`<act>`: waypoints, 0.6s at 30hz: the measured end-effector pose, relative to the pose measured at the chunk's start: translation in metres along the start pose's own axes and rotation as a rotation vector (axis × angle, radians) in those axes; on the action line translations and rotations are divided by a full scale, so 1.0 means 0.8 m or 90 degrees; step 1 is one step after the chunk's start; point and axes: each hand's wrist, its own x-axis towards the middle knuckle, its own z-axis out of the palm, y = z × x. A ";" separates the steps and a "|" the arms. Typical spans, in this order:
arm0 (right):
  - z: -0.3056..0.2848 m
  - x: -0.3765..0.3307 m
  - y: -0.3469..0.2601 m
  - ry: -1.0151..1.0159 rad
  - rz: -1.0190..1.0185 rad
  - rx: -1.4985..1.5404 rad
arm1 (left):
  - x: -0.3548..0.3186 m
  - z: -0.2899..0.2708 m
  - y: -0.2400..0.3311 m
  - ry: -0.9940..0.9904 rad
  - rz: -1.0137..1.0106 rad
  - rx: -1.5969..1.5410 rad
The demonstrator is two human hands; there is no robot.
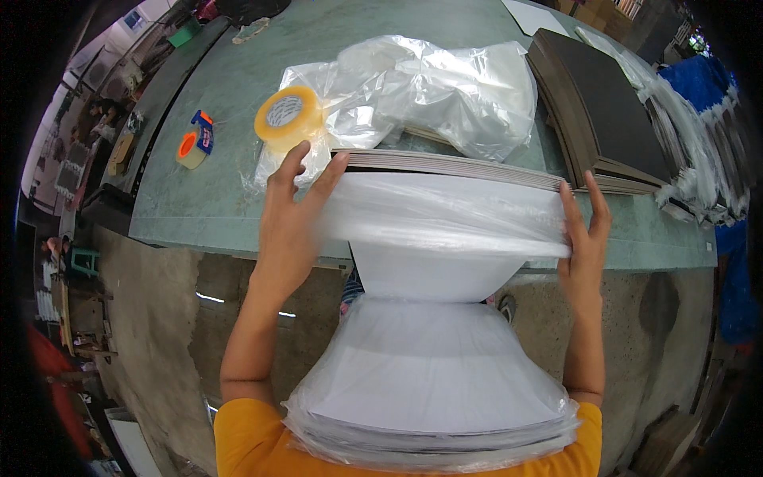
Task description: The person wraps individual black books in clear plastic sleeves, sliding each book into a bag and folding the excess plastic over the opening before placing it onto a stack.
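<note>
A stack of white sheets or boards (437, 274) stretches from the table edge back to my chest. Clear plastic film (445, 211) wraps its far end, and more clear plastic surrounds the near end. At the far left corner, my left hand (290, 219) presses against the stack's side, thumb and forefinger spread at the layered edge. Across from it, my right hand (584, 238) holds the right side, its fingers along the film and the corner. The stack sits between both hands. Some of the fingers are hidden behind the film and the stack.
A roll of clear tape (288, 115) stands beyond my left hand, beside crumpled clear plastic bags (437, 87). A tape dispenser (197, 141) lies farther left on the green table (214, 71). Dark boards (608, 111) are piled at right, near plastic-wrapped bundles (699, 151).
</note>
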 end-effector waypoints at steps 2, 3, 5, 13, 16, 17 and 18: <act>0.000 -0.019 0.004 0.032 0.058 0.170 | -0.009 -0.005 -0.002 0.014 0.002 -0.056; -0.001 -0.027 0.008 0.047 0.086 0.255 | -0.015 -0.010 -0.003 0.020 0.003 -0.106; -0.019 -0.031 0.022 0.002 0.181 0.518 | -0.017 -0.018 -0.008 -0.005 -0.001 -0.266; 0.013 -0.097 0.053 -0.348 0.292 1.231 | -0.080 0.047 -0.100 -0.550 -0.160 -1.079; 0.096 -0.192 0.037 -0.694 0.606 1.142 | -0.153 0.122 -0.080 -0.709 -0.451 -1.092; 0.130 -0.240 0.035 -0.655 0.594 1.031 | -0.188 0.161 -0.088 -0.739 -0.533 -1.185; 0.153 -0.284 0.040 -0.708 0.620 1.034 | -0.188 0.177 -0.092 -0.766 -0.520 -1.144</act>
